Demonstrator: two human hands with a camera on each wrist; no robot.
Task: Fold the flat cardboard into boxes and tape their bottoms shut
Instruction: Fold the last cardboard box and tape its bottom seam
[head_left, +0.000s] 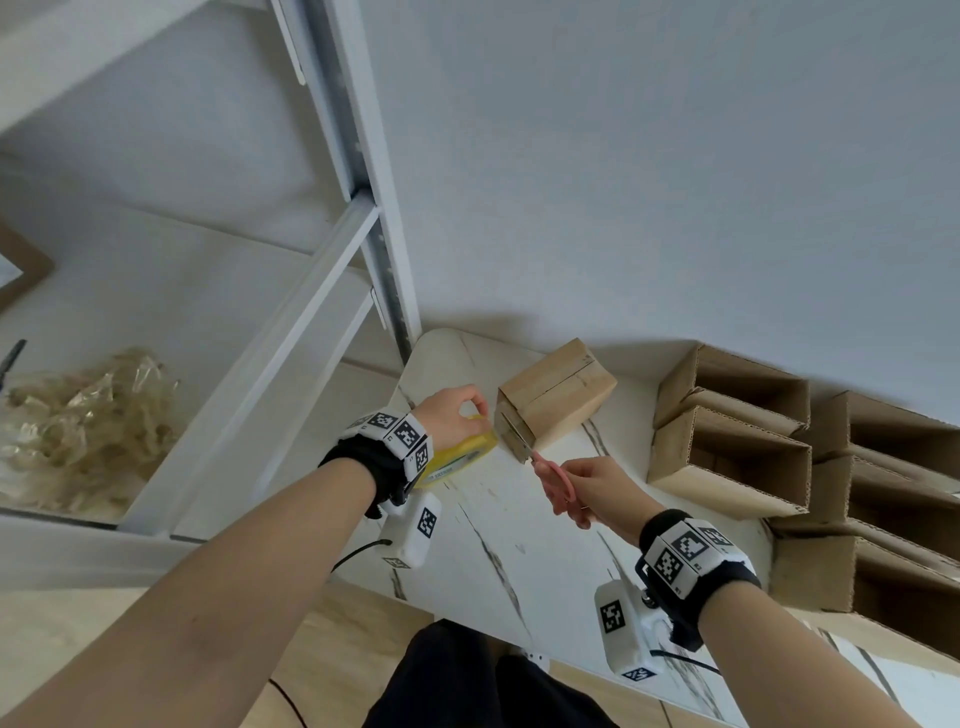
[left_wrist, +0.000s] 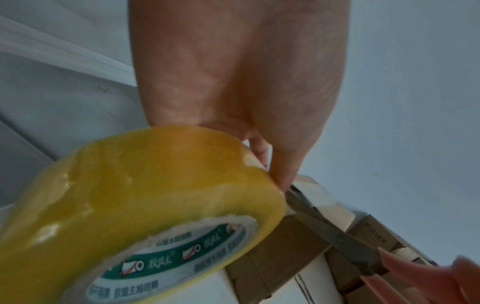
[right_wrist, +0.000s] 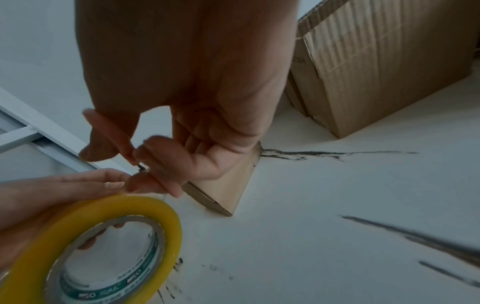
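Note:
A small folded cardboard box (head_left: 556, 397) lies on the white marbled table (head_left: 524, 525), bottom seam facing up. My left hand (head_left: 457, 410) grips a yellow tape roll (head_left: 457, 454) just left of the box; the same tape roll (left_wrist: 145, 197) fills the left wrist view, and the tape roll (right_wrist: 91, 246) sits low in the right wrist view. My right hand (head_left: 592, 493) holds pink-handled scissors (head_left: 550, 478), blades at the box's near end, between roll and box. The scissors (left_wrist: 342, 240) and the box (right_wrist: 228, 185) show partly behind my hands.
Several open folded boxes (head_left: 727, 441) are stacked at the table's right, against the wall. A white metal shelf frame (head_left: 322, 291) stands left, with a heap of crumpled clear tape (head_left: 78, 431) on its shelf. My dark-clothed legs (head_left: 467, 680) are below the table edge.

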